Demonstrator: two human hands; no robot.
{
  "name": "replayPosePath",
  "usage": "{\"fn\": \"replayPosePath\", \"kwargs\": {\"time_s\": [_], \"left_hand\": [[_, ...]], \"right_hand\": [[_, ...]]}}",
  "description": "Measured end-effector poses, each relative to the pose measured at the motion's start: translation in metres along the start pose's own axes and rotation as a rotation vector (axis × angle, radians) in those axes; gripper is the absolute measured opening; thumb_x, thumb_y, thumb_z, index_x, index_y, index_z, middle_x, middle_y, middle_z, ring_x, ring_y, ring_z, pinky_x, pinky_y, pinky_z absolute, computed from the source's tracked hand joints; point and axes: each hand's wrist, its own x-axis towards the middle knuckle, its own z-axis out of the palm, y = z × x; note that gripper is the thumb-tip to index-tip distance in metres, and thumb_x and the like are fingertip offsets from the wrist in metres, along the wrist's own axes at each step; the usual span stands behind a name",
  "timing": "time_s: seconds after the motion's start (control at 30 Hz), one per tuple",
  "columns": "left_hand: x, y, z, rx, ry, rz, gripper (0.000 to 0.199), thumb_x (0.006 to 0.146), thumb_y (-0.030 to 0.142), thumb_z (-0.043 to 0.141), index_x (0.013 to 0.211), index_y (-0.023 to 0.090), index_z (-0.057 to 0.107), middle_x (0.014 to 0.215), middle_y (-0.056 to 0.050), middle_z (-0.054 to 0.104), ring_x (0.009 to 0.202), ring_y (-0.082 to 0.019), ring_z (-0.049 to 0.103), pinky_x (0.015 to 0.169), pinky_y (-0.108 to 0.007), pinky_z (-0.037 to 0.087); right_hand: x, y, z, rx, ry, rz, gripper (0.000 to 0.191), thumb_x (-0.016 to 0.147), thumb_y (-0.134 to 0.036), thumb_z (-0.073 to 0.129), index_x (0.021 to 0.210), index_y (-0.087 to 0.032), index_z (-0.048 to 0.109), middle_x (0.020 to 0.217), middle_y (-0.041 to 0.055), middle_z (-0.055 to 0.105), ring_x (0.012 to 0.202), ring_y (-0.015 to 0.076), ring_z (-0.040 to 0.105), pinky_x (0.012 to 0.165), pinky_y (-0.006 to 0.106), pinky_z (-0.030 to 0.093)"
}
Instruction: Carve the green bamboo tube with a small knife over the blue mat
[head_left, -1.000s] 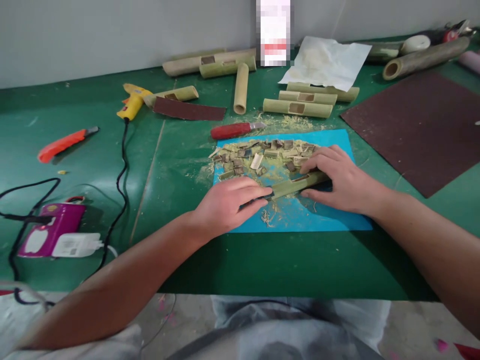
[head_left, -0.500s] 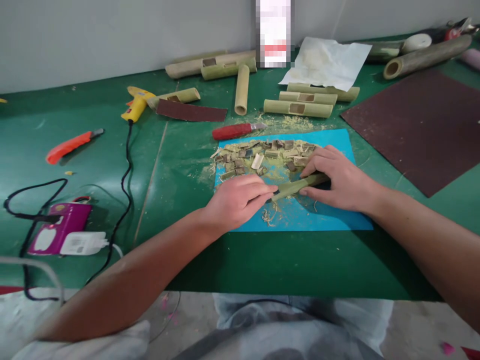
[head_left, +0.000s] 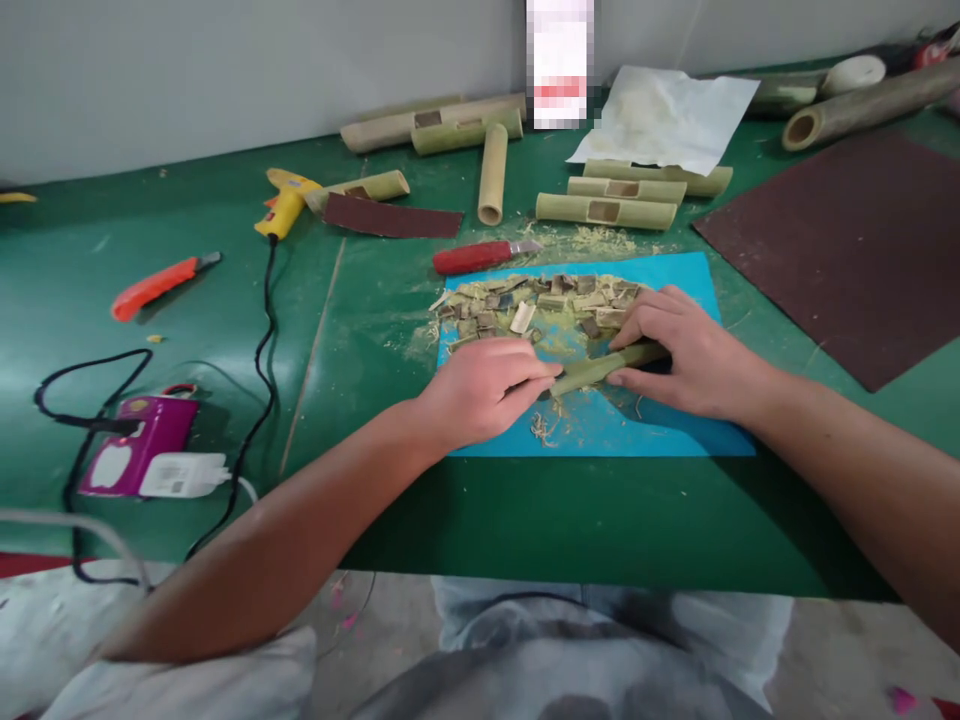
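A short green bamboo tube (head_left: 589, 374) lies aslant over a blue sheet (head_left: 660, 425). Its right part is wrapped by my right hand (head_left: 679, 350), thumb on the near side and fingers on the far side. My left hand (head_left: 491, 385) is closed in a pinch at the tube's left end. Whatever sits in that pinch is mostly covered by the fingers; I cannot make out its kind. Just beyond my hands, cut bamboo chips (head_left: 523, 317) and shavings are heaped on the blue sheet.
A red-handled knife (head_left: 472, 257) lies behind the sheet. Further back are notched bamboo tubes (head_left: 637, 213), white paper (head_left: 664, 120) and brown sandpaper (head_left: 847, 260). On the left are a yellow glue gun (head_left: 283, 212), an orange cutter (head_left: 154, 288) and a purple power strip (head_left: 142, 440) with cables.
The whole view has shifted slightly, so things appear a little further right. A dark bit seen earlier at my left fingertips is now hardly visible. Both hands keep their places at the tube.
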Motion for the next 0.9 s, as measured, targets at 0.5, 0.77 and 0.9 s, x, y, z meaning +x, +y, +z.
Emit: {"fn": "replayPosePath", "kwargs": {"time_s": [0.5,0.77,0.9], "left_hand": [[0.0016,-0.0034,-0.0014,0.077,-0.008,0.087,0.024,0.103,0.025,0.051,0.106,0.015,0.074,0.081,-0.004,0.071,0.072,-0.014,0.065,0.066,-0.024,0.05],[0.0002,-0.0037,-0.0042,0.121,-0.018,0.1,0.025,0.103,0.025,0.051,0.105,0.016,0.073,0.078,-0.003,0.069,0.07,-0.014,0.063,0.061,-0.025,0.046],[0.0003,-0.003,-0.0032,0.153,-0.029,0.146,0.027,0.104,0.025,0.048,0.106,0.014,0.073,0.077,-0.004,0.068,0.071,-0.015,0.062,0.064,-0.026,0.048]], "right_hand": [[-0.0011,0.0003,0.0004,-0.016,0.005,-0.03,0.023,0.082,-0.042,0.07,0.087,-0.026,0.054,0.091,0.0071,0.06,0.09,0.0293,0.056,0.079,0.046,0.037],[-0.0013,-0.0001,-0.0002,0.001,-0.002,-0.022,0.022,0.081,-0.041,0.071,0.087,-0.026,0.056,0.09,0.0068,0.06,0.089,0.0289,0.055,0.079,0.045,0.036],[-0.0013,0.0006,-0.0005,0.005,-0.001,-0.01,0.022,0.081,-0.041,0.071,0.088,-0.026,0.056,0.09,0.0062,0.06,0.088,0.0284,0.056,0.079,0.045,0.037]]}}
